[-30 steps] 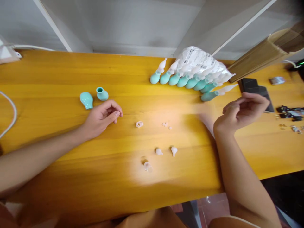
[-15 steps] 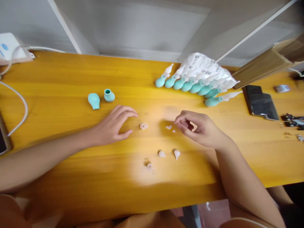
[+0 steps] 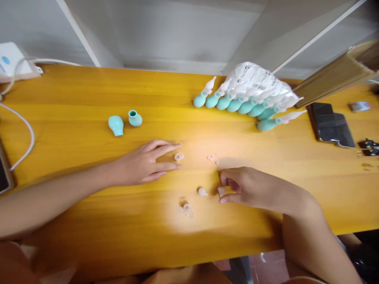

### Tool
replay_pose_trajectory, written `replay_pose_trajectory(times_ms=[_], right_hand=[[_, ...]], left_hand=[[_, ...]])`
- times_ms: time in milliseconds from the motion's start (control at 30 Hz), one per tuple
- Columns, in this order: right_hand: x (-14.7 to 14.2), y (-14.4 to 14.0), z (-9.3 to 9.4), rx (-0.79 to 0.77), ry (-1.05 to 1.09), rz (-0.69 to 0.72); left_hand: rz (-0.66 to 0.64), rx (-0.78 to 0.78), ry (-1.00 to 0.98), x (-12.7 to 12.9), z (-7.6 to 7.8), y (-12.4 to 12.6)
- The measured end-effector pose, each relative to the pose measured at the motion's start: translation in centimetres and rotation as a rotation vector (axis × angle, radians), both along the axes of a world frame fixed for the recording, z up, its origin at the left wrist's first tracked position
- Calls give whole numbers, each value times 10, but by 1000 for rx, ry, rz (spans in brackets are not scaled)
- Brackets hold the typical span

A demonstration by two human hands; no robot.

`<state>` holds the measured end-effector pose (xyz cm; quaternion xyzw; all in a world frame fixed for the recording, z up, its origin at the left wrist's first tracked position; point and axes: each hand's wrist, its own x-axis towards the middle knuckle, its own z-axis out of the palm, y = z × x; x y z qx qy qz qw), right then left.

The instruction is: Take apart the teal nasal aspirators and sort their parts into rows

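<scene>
My left hand lies low over the table with fingers spread. Its fingertips are on either side of a small translucent ring-shaped piece, with no grip visible. My right hand curves round a small whitish pointed tip, thumb and forefinger apart on its two sides; contact is hard to make out. A similar tip lies just left of it. Nearer me is a clear cap-like piece. Several tiny pale discs lie beyond my right hand. Two turquoise bulbs are at the left.
A row of turquoise bulbs with white nozzles leans by a white plastic bag. To the right are a cardboard box and dark phone-like slabs. A white device with a cable sits at far left.
My right hand has moved toward me from the tiny discs to the pointed tip, its fingers opening. My left hand has shifted right, its fingers now stretched around the ring-shaped piece.
</scene>
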<state>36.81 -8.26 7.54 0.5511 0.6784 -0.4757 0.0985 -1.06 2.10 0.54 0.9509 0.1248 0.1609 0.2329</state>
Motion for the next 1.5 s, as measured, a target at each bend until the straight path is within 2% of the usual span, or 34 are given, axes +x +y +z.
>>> replay_pose_trajectory(times_ms=[167,333,467,567,667,800,1000,1100,1200,1333,1433,1500], right_hand=[[-8,-3,0,76,7,59],[-7,-2,2,214,149,127],[5,7,-1,421,327,85],[17,16,-10,527,252,29],[23,21,-22,531,139,0],[22,23,-35,488,138,26],[16,25,-36,568,165,42],[8,23,-38,622,248,-9],[-5,18,-41,742,349,-88],[-30,15,-35,847,439,-136],[-55,20,-26,828,540,-133],[-77,25,-22,737,651,-124]], left_hand=[[-4,9,14,-1,0,0],[6,47,-138,-4,0,1],[59,104,-261,-4,-1,2],[104,78,-265,-3,1,2],[116,47,-254,-2,3,2],[103,16,-254,-1,4,2],[101,13,-268,0,6,2],[91,27,-278,1,8,1],[76,44,-303,2,8,0],[64,74,-333,3,8,-2],[54,91,-372,3,7,-4],[58,109,-409,2,5,-4]])
